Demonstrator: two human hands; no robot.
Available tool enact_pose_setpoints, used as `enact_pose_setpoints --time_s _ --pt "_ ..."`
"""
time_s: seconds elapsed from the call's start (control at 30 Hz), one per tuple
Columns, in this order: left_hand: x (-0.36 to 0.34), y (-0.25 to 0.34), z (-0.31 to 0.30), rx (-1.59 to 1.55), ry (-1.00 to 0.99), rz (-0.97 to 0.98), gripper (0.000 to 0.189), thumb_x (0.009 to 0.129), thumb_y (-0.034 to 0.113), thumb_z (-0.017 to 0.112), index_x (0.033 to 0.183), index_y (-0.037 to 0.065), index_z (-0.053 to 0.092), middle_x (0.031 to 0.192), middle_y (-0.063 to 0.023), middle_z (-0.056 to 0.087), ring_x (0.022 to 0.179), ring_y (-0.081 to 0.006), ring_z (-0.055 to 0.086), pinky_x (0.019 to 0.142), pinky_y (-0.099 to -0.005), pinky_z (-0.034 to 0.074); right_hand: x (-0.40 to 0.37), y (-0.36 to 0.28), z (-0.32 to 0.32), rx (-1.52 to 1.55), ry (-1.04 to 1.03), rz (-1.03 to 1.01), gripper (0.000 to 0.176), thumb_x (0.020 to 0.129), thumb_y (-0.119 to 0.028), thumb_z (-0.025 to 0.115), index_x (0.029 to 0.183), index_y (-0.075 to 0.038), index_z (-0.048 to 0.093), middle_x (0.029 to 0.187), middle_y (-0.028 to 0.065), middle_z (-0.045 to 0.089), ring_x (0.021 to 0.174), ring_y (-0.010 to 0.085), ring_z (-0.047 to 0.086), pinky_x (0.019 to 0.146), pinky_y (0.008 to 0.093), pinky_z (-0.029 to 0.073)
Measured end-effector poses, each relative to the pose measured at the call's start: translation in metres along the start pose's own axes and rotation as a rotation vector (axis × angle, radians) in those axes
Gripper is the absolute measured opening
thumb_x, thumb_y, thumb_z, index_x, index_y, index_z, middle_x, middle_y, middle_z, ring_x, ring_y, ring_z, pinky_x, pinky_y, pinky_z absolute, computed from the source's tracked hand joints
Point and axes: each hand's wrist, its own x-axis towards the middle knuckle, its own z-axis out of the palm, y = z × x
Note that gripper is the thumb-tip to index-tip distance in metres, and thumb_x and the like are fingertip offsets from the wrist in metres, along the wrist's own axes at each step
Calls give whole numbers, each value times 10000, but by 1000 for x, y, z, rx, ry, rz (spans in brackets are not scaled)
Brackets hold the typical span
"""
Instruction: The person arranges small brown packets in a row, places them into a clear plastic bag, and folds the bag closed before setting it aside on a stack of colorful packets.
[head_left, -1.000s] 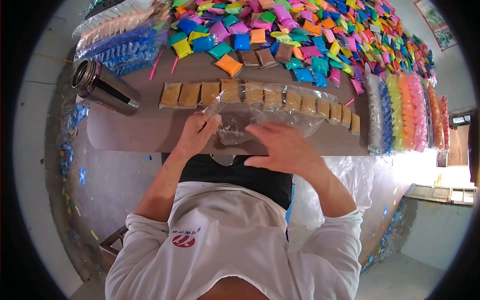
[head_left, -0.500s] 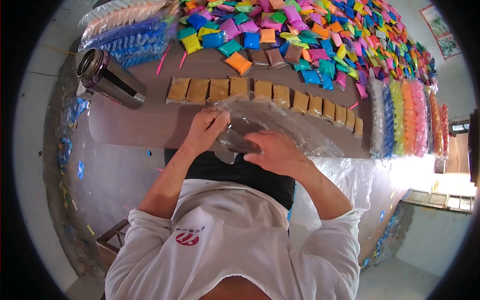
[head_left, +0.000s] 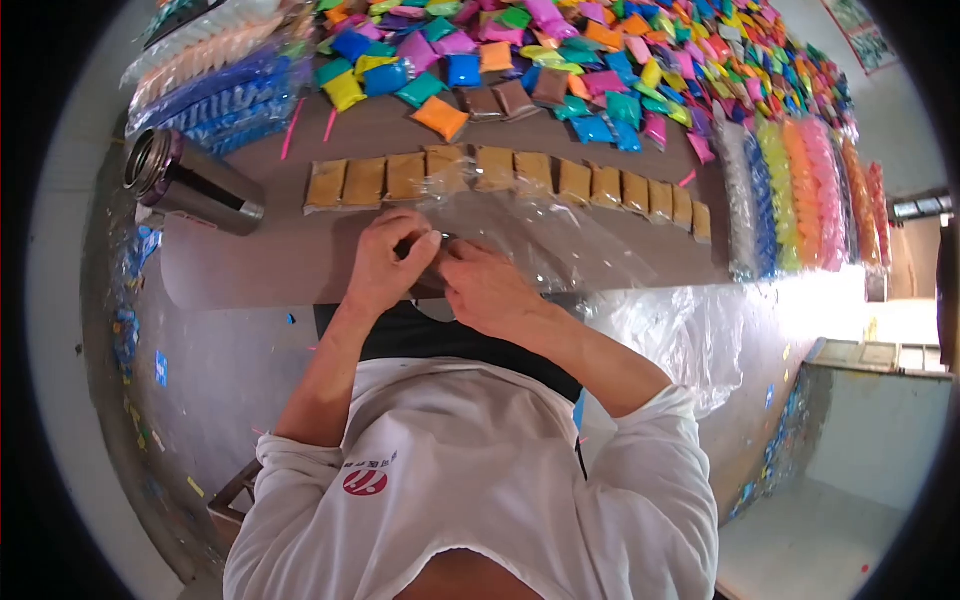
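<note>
My left hand (head_left: 385, 262) is closed with its fingertips pinching the near edge of a clear plastic bag (head_left: 560, 240). Right beside it, my right hand (head_left: 488, 285) has its fingers curled on the same edge, nearly touching the left fingertips. The bag spreads flat to the right over the brown table (head_left: 270, 265). Just beyond my hands, a row of tan packets (head_left: 405, 177) runs from left to right, and part of the bag overlaps the middle ones.
A steel flask (head_left: 205, 185) lies tilted at the left. Many colourful packets (head_left: 600, 60) are heaped at the back. Filled clear sleeves stand at the right (head_left: 775, 200) and back left (head_left: 230, 90). More clear plastic (head_left: 680, 340) hangs from the front edge.
My right hand has moved left to meet my left hand at the bag's edge, and its fingers have closed. The bag lies flatter. The view has shifted slightly.
</note>
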Motion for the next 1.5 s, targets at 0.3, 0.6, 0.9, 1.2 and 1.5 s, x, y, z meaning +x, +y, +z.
enact_pose_setpoints --time_s 0.3,0.6,0.9,1.2,1.5 --pt "-1 0 0 -31 19 -91 219 921 117 649 819 -70 602 840 -123 620 755 -195 572 694 -309 460 -2 -14 -6 -192 -20 44 435 808 -192 700 1204 -31 621 1151 172 580 1124 349 556 957 506 438" --pt "-5 -3 3 50 -1 -41 238 964 107 605 806 -71 590 891 -157 654 806 -265 597 756 -339 469 -60 22 -82 -317 -160 150 637 812 -311 762 1350 -52 539 1174 160 589 1144 356 567 969 486 453" --pt "-8 2 2 -9 -28 -14 308 983 207 606 809 -47 612 874 -97 628 761 -219 546 728 -342 448 -53 13 -66 -117 -178 168 533 865 -194 708 1371 -150 546 1079 161 597 996 372 639 839 468 540" --pt "-5 2 8 54 40 -12 286 943 215 662 822 -42 631 791 -104 608 736 -212 579 696 -341 456 -33 10 -38 -240 -109 35 510 870 -48 588 1364 -171 567 1053 145 559 953 351 628 837 450 532" --pt "0 12 1 153 25 -70 372 997 254 607 765 -35 603 738 -120 574 710 -223 555 674 -361 447 -38 12 -22 -130 98 -121 495 826 -169 700 1287 -26 588 1204 167 573 1057 369 589 911 443 507"
